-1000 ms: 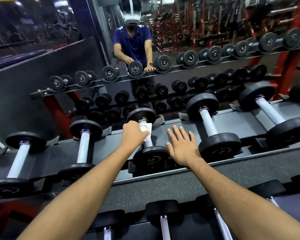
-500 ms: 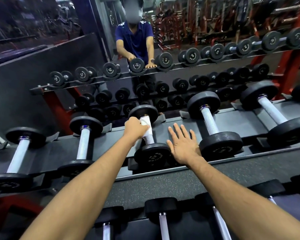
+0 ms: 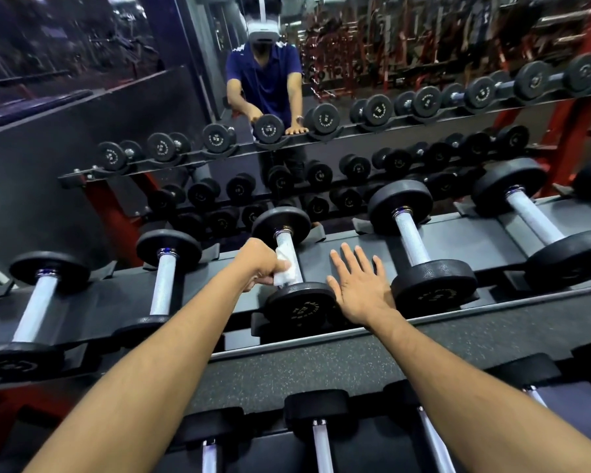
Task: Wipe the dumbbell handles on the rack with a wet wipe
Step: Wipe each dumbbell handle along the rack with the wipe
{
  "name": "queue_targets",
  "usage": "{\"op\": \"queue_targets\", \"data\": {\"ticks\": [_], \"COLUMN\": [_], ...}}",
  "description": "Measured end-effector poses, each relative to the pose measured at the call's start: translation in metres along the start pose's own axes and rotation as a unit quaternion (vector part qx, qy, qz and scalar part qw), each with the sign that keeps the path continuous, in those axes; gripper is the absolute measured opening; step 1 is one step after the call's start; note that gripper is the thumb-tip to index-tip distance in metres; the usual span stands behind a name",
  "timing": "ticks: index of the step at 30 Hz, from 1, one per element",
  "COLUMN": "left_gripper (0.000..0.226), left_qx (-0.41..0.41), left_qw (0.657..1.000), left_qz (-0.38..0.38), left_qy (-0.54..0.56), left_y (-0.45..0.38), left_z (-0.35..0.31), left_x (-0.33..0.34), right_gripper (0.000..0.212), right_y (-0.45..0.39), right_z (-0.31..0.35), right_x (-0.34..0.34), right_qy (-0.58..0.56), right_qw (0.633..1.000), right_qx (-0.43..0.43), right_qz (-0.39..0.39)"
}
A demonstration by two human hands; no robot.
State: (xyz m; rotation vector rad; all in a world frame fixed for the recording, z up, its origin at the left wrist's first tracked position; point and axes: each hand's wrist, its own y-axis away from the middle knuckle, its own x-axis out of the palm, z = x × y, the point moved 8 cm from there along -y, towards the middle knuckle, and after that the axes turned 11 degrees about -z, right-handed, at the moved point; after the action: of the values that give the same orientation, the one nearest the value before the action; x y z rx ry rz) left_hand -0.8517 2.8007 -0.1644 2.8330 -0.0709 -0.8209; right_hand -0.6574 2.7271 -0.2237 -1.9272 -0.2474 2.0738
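Fingers of my left hand [image 3: 260, 264] are curled round a white wet wipe [image 3: 285, 273], pressing it against the near end of the silver handle [image 3: 289, 256] of the centre dumbbell [image 3: 299, 308] on the rack [image 3: 331, 257]. Just right of that dumbbell, my right hand [image 3: 359, 288] lies flat on the grey tray of the rack, its fingers straight and spread, holding nothing; its thumb edge sits beside the dumbbell's near black head. The rack's top tray carries a row of dumbbells lying front to back in their cradles: two left of the centre dumbbell [image 3: 166, 278] [image 3: 36, 305], two larger ones right of it [image 3: 415, 247] [image 3: 539, 223]. Below the centre dumbbell, a lower tray [image 3: 355, 370] holds more dumbbells, of which I see only the far heads and part of the handles. Beyond the centre dumbbell a mirror [image 3: 219, 158] reflects the rack and a person leaning on it.
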Motion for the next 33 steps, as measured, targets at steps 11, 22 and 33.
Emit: {"op": "queue_targets", "data": {"ticks": [11, 22, 33], "left_gripper": [0.024, 0.032, 0.037], "left_qx": [-0.034, -0.147, -0.181], "left_qw": [0.98, 0.961, 0.929], "left_qz": [0.197, 0.132, 0.084], "left_qy": [0.013, 0.194, 0.312], "left_y": [0.023, 0.02, 0.019], "left_z": [0.014, 0.022, 0.019], "left_x": [0.016, 0.025, 0.031], "right_gripper": [0.076, 0.075, 0.072], "right_y": [0.001, 0.0, 0.001], "right_z": [0.0, 0.0, 0.001], "right_x": [0.0, 0.001, -0.001], "right_qy": [0.005, 0.007, 0.005], "right_qw": [1.0, 1.0, 1.0], "right_qx": [0.0, 0.003, 0.002], "right_qz": [-0.009, -0.01, -0.01]}}
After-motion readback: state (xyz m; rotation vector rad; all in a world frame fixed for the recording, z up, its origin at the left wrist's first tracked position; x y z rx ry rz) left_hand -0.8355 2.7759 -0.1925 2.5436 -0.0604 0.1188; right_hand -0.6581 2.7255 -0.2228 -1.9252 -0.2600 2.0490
